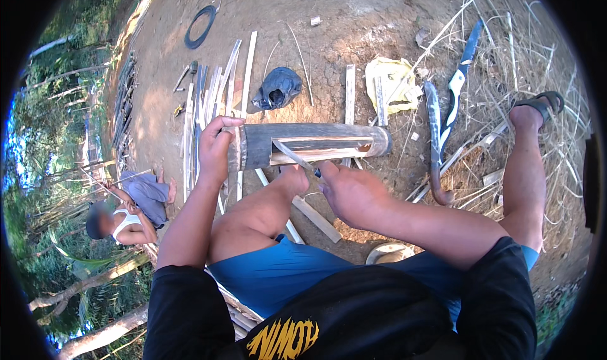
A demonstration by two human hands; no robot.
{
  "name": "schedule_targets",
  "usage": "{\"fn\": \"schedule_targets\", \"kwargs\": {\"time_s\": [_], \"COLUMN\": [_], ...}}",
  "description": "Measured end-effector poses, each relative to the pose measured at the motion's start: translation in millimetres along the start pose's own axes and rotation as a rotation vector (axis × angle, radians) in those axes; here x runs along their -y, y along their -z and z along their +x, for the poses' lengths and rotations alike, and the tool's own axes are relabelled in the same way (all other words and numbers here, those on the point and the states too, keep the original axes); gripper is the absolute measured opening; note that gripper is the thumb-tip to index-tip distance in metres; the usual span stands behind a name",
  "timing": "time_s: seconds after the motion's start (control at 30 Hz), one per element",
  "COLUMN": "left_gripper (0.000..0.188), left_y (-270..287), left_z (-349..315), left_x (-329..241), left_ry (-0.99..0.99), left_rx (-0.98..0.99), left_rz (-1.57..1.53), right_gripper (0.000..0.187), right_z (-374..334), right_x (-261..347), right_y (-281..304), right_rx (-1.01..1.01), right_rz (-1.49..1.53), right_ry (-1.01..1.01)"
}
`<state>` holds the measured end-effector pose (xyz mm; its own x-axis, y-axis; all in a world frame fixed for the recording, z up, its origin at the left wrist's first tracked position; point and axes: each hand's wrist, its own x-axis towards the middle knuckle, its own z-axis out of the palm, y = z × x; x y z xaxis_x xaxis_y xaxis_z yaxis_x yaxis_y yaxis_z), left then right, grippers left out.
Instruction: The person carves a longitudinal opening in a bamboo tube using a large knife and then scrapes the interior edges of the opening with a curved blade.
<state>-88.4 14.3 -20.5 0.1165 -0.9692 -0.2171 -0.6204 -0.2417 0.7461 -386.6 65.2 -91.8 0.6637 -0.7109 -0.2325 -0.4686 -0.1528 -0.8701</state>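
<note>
A thick, dark bamboo section (316, 132) lies crosswise in front of me, with a long rectangular opening cut in its side that shows pale wood inside. My left hand (216, 150) grips its left end, fingers wrapped over the rim. In my right hand (354, 192) is a knife (292, 154), closed in the fist by its handle. The blade points up and left, its tip at the left end of the opening. Most of the handle is hidden by my fingers.
Bamboo strips (212, 94) lie beyond my left hand. Past the bamboo are a black plastic bag (278, 88) and a yellow sack (389, 88). To the right lie a folding saw (456, 82) and a curved-handled machete (435, 126) among shavings. Another person (136, 211) sits at the left.
</note>
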Motion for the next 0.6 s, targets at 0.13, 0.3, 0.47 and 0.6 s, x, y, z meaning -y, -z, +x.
{"fn": "schedule_targets", "kwargs": {"time_s": [0.13,0.3,0.47,0.6], "left_gripper": [0.034,0.033,0.033,0.033], "left_y": [-1.4,-1.9,-2.3,-1.3], "left_z": [0.1,2.5,1.2,1.3], "left_x": [0.7,3.9,1.5,2.2], "left_ry": [0.000,0.016,0.034,0.042], "left_rx": [-0.011,-0.017,-0.032,-0.040], "left_rz": [-0.019,-0.045,-0.025,-0.015], "right_gripper": [0.029,0.026,0.022,0.021], "right_z": [-2.2,-2.5,-3.3,-4.8], "right_x": [-0.6,-5.9,-4.7,-1.3], "right_y": [-6.2,-21.8,-28.4,-32.5], "right_rx": [0.009,-0.036,-0.082,-0.114], "right_rz": [0.024,0.036,0.062,0.086], "right_ry": [-0.019,0.010,0.026,0.045]}}
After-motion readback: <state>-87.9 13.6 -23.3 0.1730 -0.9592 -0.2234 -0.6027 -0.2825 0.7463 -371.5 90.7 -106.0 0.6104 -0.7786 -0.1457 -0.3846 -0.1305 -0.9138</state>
